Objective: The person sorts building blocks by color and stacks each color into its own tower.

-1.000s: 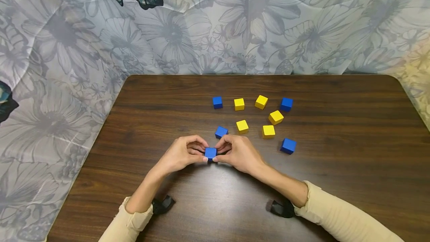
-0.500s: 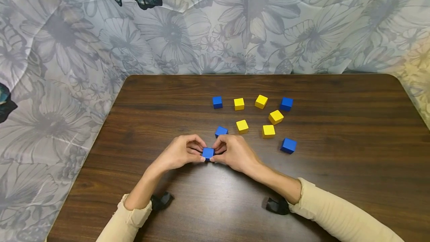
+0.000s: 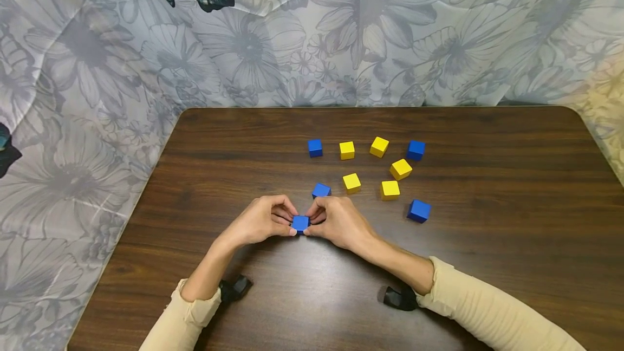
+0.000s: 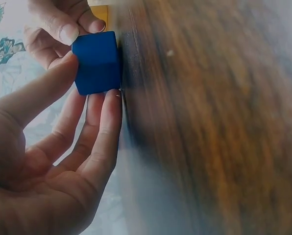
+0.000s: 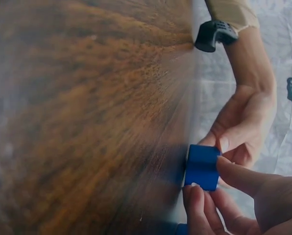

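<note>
— Head view: what do you hold?
— My left hand (image 3: 257,221) and right hand (image 3: 343,222) pinch one blue cube (image 3: 300,224) between them, neither nearer, no long axis; just beyond my right fingers, a second blue cube (image 3: 321,190) sits on the tabletop (image 3: 497,210).

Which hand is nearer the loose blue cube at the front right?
Right. The right hand lies left of the front-right blue cube, apart from it; the left hand is farther left, on the other side of the held cube.
</note>
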The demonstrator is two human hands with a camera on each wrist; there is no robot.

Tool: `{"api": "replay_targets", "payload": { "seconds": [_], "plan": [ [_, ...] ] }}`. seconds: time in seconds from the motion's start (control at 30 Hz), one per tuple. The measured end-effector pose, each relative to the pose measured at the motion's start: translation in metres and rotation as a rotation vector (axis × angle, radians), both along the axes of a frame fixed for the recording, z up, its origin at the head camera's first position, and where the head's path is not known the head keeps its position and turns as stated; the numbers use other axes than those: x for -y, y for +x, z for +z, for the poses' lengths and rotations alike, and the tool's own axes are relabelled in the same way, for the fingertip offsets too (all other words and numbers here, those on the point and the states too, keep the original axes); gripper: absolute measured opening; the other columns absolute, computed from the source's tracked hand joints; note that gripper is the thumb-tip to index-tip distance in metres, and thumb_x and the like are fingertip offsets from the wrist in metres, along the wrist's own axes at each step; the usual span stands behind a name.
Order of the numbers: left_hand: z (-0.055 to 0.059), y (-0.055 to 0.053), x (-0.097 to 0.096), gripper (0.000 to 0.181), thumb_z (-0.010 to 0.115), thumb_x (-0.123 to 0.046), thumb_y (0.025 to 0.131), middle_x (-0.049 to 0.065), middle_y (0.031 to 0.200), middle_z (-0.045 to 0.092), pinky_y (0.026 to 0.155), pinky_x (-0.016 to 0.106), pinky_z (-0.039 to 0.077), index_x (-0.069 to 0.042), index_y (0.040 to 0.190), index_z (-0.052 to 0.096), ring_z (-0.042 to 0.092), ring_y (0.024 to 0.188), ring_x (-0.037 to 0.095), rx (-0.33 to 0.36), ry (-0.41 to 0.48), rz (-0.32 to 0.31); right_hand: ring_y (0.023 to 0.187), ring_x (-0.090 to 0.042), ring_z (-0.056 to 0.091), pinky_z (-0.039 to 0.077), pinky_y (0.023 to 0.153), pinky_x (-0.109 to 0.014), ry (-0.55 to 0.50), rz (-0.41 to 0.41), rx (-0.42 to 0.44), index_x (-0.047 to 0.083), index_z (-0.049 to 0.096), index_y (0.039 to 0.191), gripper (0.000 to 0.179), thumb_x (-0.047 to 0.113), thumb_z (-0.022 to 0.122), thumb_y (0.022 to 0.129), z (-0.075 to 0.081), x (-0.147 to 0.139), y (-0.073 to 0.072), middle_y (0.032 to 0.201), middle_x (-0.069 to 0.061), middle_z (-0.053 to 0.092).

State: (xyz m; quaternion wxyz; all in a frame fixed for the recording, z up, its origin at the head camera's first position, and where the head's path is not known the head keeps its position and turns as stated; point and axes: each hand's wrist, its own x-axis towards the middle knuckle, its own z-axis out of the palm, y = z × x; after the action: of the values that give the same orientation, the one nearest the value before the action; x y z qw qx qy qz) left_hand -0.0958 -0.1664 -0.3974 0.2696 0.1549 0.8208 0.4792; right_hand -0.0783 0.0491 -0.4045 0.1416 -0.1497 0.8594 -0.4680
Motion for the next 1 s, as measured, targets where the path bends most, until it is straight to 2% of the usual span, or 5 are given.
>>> {"api": "replay_targets", "payload": {
  "seconds": [0.5, 0.83, 1.0],
  "plan": [
    [-0.005, -0.002, 0.002, 0.025, 0.082, -0.001, 0.080, 0.011, 0.102, 0.069, 0.080, 0.030, 0.059, -0.004, 0.100, 0.067, 0.070, 0.094, 0.023, 0.016, 0.004, 0.042, 0.071, -0.004, 0.067, 0.054, 0.062, -0.017, 0.079, 0.006, -0.082, 0.011, 0.071, 0.091, 0.025, 0.012, 0.089, 0.074, -0.003, 0.004, 0.000, 0.083, 0.001, 0.072],
    [-0.003, -0.001, 0.001, 0.025, 0.083, -0.002, 0.079, 0.010, 0.103, 0.069, 0.080, 0.031, 0.059, -0.005, 0.099, 0.068, 0.070, 0.094, 0.022, 0.020, -0.014, 0.066, 0.076, -0.006, 0.066, 0.055, 0.066, -0.019, 0.084, 0.027, -0.114, 0.012, 0.072, 0.095, 0.024, 0.016, 0.087, 0.077, -0.001, -0.004, -0.001, 0.087, 0.001, 0.071],
    [-0.003, -0.001, 0.000, 0.025, 0.083, -0.003, 0.079, 0.010, 0.103, 0.070, 0.080, 0.030, 0.059, -0.006, 0.098, 0.068, 0.070, 0.093, 0.021, 0.019, -0.031, 0.074, 0.077, -0.008, 0.066, 0.055, 0.068, -0.021, 0.086, 0.025, -0.156, 0.012, 0.073, 0.097, 0.024, 0.017, 0.086, 0.078, 0.000, -0.010, -0.002, 0.090, 0.002, 0.071]
  ]
}}
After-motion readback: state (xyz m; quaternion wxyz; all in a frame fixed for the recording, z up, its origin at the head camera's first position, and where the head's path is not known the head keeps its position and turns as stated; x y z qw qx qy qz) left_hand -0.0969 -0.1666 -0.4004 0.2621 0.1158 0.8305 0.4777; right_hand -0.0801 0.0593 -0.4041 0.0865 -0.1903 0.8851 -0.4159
